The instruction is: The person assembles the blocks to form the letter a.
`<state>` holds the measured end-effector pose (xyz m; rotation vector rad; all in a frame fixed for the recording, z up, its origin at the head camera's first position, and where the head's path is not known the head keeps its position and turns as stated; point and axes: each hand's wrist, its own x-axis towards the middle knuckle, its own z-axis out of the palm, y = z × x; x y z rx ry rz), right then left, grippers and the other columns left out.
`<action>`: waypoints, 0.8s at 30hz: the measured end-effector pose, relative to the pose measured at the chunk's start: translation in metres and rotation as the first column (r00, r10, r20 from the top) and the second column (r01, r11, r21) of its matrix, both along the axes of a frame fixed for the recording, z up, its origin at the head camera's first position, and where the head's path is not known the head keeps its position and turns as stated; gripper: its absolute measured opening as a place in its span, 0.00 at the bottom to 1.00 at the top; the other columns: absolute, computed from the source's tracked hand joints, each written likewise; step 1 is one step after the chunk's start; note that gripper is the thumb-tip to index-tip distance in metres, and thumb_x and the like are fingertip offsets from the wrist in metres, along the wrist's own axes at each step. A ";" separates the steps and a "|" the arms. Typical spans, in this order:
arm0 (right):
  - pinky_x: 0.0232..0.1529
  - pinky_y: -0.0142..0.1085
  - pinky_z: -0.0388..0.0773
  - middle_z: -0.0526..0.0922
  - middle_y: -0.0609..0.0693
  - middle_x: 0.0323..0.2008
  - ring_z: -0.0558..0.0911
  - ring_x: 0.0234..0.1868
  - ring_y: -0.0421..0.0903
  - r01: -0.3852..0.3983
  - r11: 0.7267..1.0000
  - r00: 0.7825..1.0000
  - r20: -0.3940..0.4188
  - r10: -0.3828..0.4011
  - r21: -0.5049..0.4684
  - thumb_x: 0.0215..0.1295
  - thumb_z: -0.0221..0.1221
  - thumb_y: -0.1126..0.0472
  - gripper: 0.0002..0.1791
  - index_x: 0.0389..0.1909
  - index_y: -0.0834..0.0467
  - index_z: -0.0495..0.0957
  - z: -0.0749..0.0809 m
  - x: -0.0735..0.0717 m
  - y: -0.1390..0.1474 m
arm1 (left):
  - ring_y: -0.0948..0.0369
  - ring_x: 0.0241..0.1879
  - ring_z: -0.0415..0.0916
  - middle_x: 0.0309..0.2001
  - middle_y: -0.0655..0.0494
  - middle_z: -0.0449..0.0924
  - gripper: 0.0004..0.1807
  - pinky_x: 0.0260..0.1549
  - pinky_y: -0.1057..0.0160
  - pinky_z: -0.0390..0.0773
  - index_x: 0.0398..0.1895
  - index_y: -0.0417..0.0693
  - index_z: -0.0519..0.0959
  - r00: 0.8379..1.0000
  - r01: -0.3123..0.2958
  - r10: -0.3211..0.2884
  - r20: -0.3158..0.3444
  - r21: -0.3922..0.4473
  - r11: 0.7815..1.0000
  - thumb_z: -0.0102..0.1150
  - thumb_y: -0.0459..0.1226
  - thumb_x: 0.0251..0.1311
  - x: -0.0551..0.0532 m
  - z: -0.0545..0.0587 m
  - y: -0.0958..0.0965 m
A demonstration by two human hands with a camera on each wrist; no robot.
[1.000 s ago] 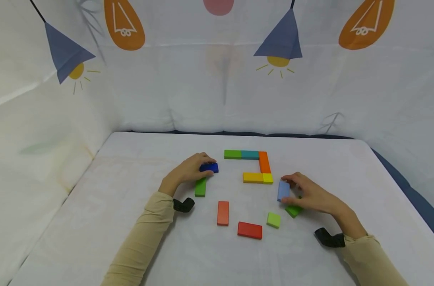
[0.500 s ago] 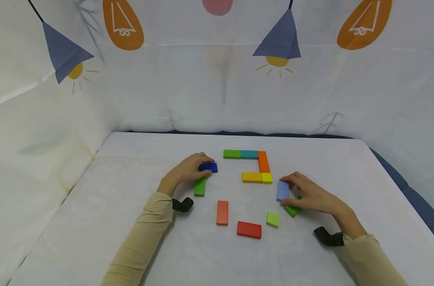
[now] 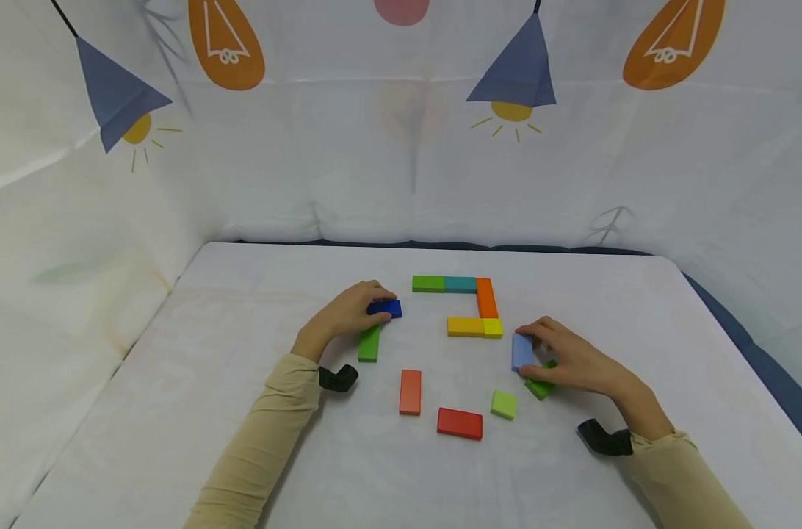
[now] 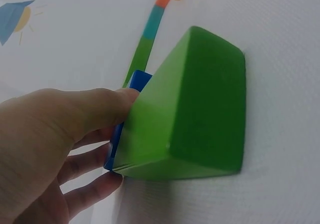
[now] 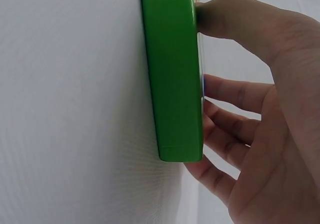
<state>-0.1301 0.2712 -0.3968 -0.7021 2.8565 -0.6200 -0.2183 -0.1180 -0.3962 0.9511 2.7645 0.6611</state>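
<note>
My left hand [image 3: 349, 311] pinches a dark blue block [image 3: 394, 308] between thumb and fingers, at the far end of a green block [image 3: 369, 344]. In the left wrist view that green block [image 4: 200, 103] looms large and partly covers the blue one [image 4: 141, 79]. On the right, my right hand [image 3: 569, 355] holds a light blue block [image 3: 522, 352] by its two ends, thumb at the near end and fingers at the far end. Another green block [image 3: 538, 388] lies under the right thumb side; it fills the middle of the right wrist view and hides most of the light blue block.
At the back, green [image 3: 428, 284], teal [image 3: 460, 284], orange [image 3: 486, 297], amber [image 3: 465, 327] and yellow [image 3: 493, 328] blocks join in a hooked line. Nearer me lie a coral block [image 3: 410, 392], a red block [image 3: 460, 423] and a lime square block [image 3: 504, 405] on the white tabletop [image 3: 242, 455].
</note>
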 end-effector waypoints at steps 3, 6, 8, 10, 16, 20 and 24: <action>0.45 0.38 0.76 0.73 0.45 0.46 0.72 0.44 0.40 0.000 1.000 1.000 -0.001 0.000 0.006 0.53 0.67 0.45 0.32 0.57 0.54 0.72 0.000 0.000 -0.001 | 0.54 0.52 0.73 0.52 0.47 0.77 0.22 0.57 0.53 0.72 0.58 0.44 0.76 1.000 0.001 -0.001 -0.004 -0.002 1.000 0.58 0.42 0.62 0.000 0.000 0.000; 0.45 0.37 0.76 0.73 0.45 0.46 0.72 0.44 0.40 0.004 1.000 1.000 0.005 -0.004 0.008 0.54 0.67 0.45 0.32 0.58 0.54 0.71 0.000 0.000 -0.001 | 0.53 0.53 0.73 0.52 0.47 0.77 0.21 0.57 0.53 0.72 0.58 0.44 0.76 1.000 0.001 -0.001 -0.009 -0.005 1.000 0.58 0.42 0.62 0.001 0.001 0.001; 0.45 0.38 0.76 0.73 0.46 0.46 0.72 0.44 0.41 0.003 1.000 1.000 0.010 -0.003 0.000 0.54 0.66 0.46 0.33 0.59 0.54 0.70 -0.001 0.000 0.000 | 0.53 0.53 0.73 0.52 0.47 0.77 0.21 0.57 0.53 0.71 0.57 0.44 0.76 1.000 0.000 0.000 -0.011 -0.004 1.000 0.58 0.42 0.62 0.002 0.001 0.002; 0.46 0.39 0.76 0.73 0.46 0.46 0.73 0.44 0.42 0.008 1.000 1.000 0.019 -0.008 -0.015 0.53 0.67 0.46 0.34 0.59 0.55 0.69 -0.001 0.000 0.000 | 0.53 0.53 0.73 0.52 0.47 0.77 0.21 0.57 0.52 0.71 0.57 0.44 0.76 1.000 -0.001 0.001 -0.012 -0.002 1.000 0.58 0.42 0.62 0.002 0.001 0.002; 0.49 0.42 0.75 0.73 0.48 0.49 0.72 0.47 0.43 0.035 0.998 0.996 0.079 -0.031 -0.045 0.53 0.67 0.44 0.37 0.59 0.56 0.66 -0.001 0.000 0.000 | 0.54 0.54 0.73 0.54 0.48 0.76 0.22 0.57 0.53 0.72 0.58 0.46 0.75 1.000 -0.011 0.011 -0.004 -0.015 1.000 0.57 0.43 0.63 0.004 -0.001 0.004; 0.48 0.42 0.74 0.73 0.50 0.50 0.72 0.48 0.46 0.043 0.997 0.993 0.111 -0.036 -0.063 0.53 0.67 0.43 0.37 0.58 0.56 0.65 0.001 0.000 0.000 | 0.56 0.54 0.72 0.54 0.50 0.75 0.22 0.56 0.53 0.73 0.59 0.49 0.74 1.000 -0.026 0.026 0.008 -0.023 0.999 0.57 0.44 0.63 0.004 -0.002 0.007; 0.47 0.42 0.74 0.73 0.51 0.51 0.72 0.48 0.47 0.038 0.996 0.992 0.126 -0.028 -0.079 0.54 0.66 0.44 0.35 0.58 0.56 0.66 0.006 -0.001 0.001 | 0.57 0.53 0.72 0.54 0.52 0.76 0.22 0.55 0.54 0.74 0.60 0.51 0.74 0.999 -0.030 0.030 0.013 -0.026 0.999 0.57 0.44 0.63 0.003 -0.002 0.009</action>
